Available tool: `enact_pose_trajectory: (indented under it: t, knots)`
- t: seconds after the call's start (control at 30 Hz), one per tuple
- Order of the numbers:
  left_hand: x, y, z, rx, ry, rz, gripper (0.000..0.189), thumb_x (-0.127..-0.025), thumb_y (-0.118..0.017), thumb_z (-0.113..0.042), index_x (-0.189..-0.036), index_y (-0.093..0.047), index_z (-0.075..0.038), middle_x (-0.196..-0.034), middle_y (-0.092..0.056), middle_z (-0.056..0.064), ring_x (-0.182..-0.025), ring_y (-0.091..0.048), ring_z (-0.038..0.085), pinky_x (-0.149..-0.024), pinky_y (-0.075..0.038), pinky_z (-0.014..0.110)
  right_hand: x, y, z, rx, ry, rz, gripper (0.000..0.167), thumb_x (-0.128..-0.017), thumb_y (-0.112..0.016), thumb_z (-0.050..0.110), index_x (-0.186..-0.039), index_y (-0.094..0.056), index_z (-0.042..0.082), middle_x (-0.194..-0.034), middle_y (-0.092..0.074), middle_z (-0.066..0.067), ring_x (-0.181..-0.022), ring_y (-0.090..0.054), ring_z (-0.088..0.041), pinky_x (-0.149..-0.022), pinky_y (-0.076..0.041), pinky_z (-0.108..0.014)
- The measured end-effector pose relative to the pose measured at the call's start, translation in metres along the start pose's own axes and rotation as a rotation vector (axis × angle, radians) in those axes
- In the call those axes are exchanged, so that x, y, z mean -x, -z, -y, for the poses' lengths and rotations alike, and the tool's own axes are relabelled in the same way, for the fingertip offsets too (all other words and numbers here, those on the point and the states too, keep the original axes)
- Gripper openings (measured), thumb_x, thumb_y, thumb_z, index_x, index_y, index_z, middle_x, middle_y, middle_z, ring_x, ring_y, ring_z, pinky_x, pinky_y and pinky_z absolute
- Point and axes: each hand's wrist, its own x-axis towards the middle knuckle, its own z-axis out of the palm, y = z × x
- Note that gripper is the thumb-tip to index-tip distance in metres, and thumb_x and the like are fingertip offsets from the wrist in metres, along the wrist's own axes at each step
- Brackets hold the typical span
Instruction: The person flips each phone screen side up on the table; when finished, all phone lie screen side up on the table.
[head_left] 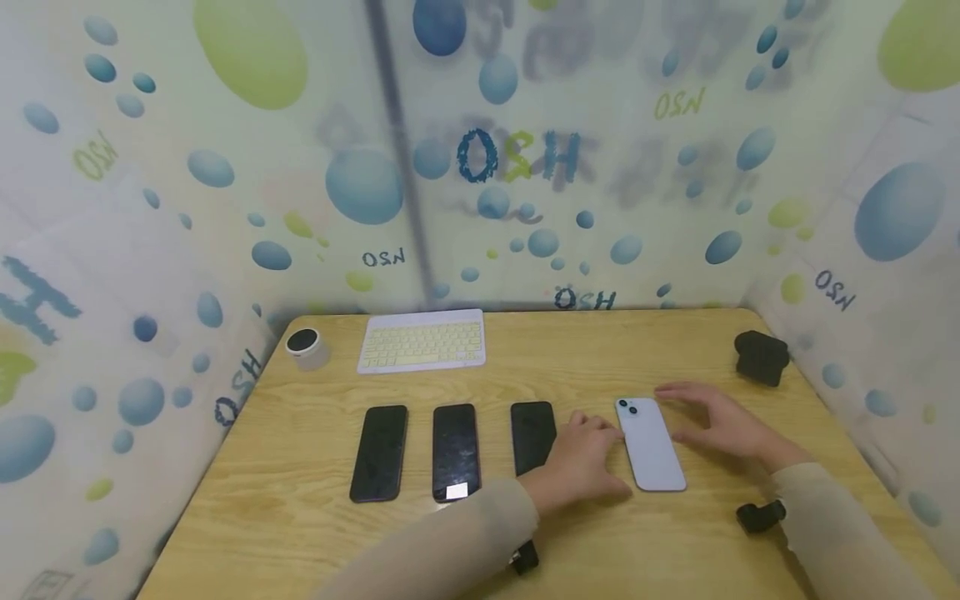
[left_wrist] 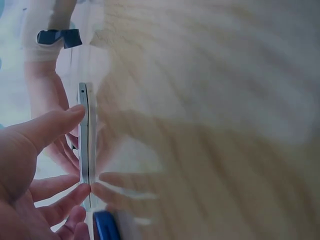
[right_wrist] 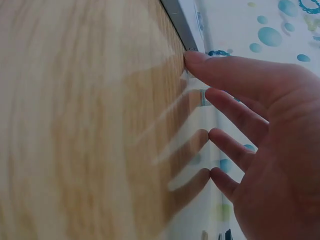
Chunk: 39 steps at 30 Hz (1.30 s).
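A light blue phone (head_left: pixel 651 450) lies back up on the wooden table, its two camera lenses at the top left corner. My left hand (head_left: pixel 580 460) is along its left side, with thumb and fingers spread; in the left wrist view the thumb and a fingertip appear at the phone's edge (left_wrist: pixel 84 135). To the phone's right is my right hand (head_left: pixel 718 423), fingers loosely extended. The right wrist view puts that thumb (right_wrist: pixel 220 70) close to the phone's side; contact is hard to tell. A dark phone (head_left: pixel 531 433) is partly hidden behind my left hand.
Two more dark phones, a middle one (head_left: pixel 455 442) and a leftmost one (head_left: pixel 379 454), lie in the same row. Farther back are a white keyboard (head_left: pixel 423 342), a white cylinder with a dark top (head_left: pixel 307 350) and a black object (head_left: pixel 761 358). Patterned walls enclose the table.
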Motion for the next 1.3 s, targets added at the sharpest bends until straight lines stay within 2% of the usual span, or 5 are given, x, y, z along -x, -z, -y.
enact_pose_trajectory:
  t: [0.33, 0.5, 0.63, 0.87, 1.3]
  knots:
    - [-0.006, 0.003, -0.007, 0.043, 0.056, 0.008, 0.077, -0.072, -0.087, -0.064, -0.138, -0.065, -0.031, -0.139, -0.06, -0.014, -0.115, -0.046, 0.01, -0.091, -0.045, 0.026, -0.006, 0.003, 0.004, -0.004, -0.093, 0.053, 0.062, -0.085, -0.086, 0.025, -0.141, -0.063, 0.015, -0.146, -0.061, -0.008, -0.137, -0.048, -0.038, -0.109, -0.019, -0.005]
    - [-0.006, 0.003, -0.013, 0.037, 0.102, 0.001, 0.078, -0.068, -0.089, -0.065, -0.135, -0.066, -0.032, -0.137, -0.061, -0.015, -0.114, -0.047, 0.01, -0.091, -0.044, 0.026, -0.008, 0.004, 0.007, 0.006, -0.139, 0.082, 0.06, -0.085, -0.086, 0.027, -0.14, -0.064, 0.018, -0.145, -0.062, -0.007, -0.138, -0.05, -0.038, -0.115, -0.036, -0.043]
    - [-0.007, 0.001, -0.017, 0.022, 0.148, -0.027, 0.083, -0.064, -0.09, -0.068, -0.134, -0.067, -0.031, -0.138, -0.061, -0.014, -0.112, -0.046, 0.011, -0.089, -0.045, 0.029, -0.009, 0.004, 0.009, -0.006, -0.154, 0.093, 0.061, -0.083, -0.087, 0.025, -0.139, -0.065, 0.017, -0.143, -0.062, -0.008, -0.137, -0.05, -0.04, -0.109, -0.036, -0.065]
    - [-0.01, -0.003, -0.019, 0.034, 0.174, -0.063, 0.086, -0.061, -0.091, -0.067, -0.134, -0.066, -0.029, -0.136, -0.062, -0.013, -0.109, -0.046, 0.012, -0.086, -0.044, 0.031, -0.01, 0.004, 0.01, -0.031, -0.179, 0.109, 0.062, -0.08, -0.088, 0.021, -0.138, -0.066, 0.015, -0.144, -0.061, -0.014, -0.138, -0.048, -0.045, -0.109, -0.034, -0.071]
    - [-0.009, -0.002, -0.014, 0.069, 0.171, -0.024, 0.089, -0.062, -0.093, -0.065, -0.138, -0.064, -0.031, -0.143, -0.059, -0.013, -0.114, -0.048, 0.012, -0.09, -0.046, 0.029, -0.005, 0.001, 0.015, -0.099, -0.306, 0.117, 0.064, -0.08, -0.088, 0.016, -0.14, -0.065, 0.011, -0.15, -0.055, -0.021, -0.142, -0.041, -0.051, -0.11, -0.031, -0.075]
